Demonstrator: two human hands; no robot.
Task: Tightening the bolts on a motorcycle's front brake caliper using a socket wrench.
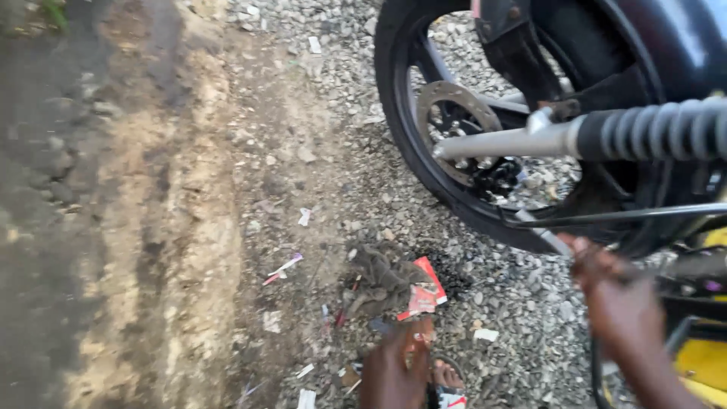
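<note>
We note right hand (617,303) gripping a thin metal rod (541,231) angled up-left toward the motorcycle's rear wheel (401,144); left hand (394,371), grip unclear, hangs low over gravel (341,182).

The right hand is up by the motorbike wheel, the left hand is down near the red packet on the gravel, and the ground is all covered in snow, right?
Not snow. The head view shows grey gravel with a strip of bare dirt beside it. The rest stands: the right hand is up by the motorbike wheel, and the left hand is down near the red packet.
</note>
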